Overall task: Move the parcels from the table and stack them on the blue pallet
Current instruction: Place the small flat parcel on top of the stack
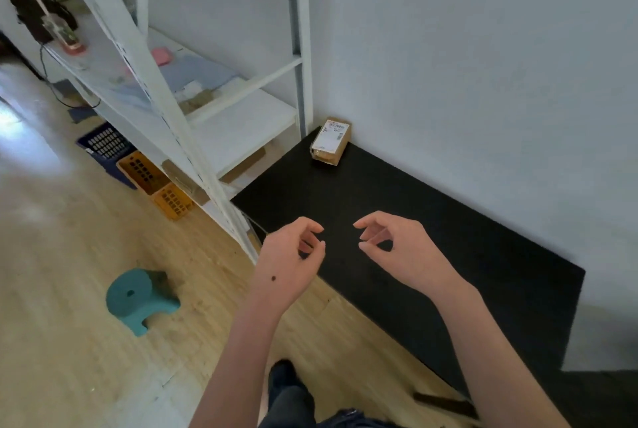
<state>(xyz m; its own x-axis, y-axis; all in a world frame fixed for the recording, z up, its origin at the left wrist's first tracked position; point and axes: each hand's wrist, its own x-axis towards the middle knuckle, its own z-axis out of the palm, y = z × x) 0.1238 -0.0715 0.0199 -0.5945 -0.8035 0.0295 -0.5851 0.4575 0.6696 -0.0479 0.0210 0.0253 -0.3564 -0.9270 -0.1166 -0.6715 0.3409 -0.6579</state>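
White shelving [241,124] beside parcel [330,141]; teal stool [141,300]

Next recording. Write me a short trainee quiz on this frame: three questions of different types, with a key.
1. True or false: the left hand and the right hand both hold nothing.
2. Multiple choice: the parcel lies on the black table A) at its near edge, B) in its far corner by the wall, C) in its middle.
3. Short answer: what colour is the stool on the floor?
Key: 1 true; 2 B; 3 teal.
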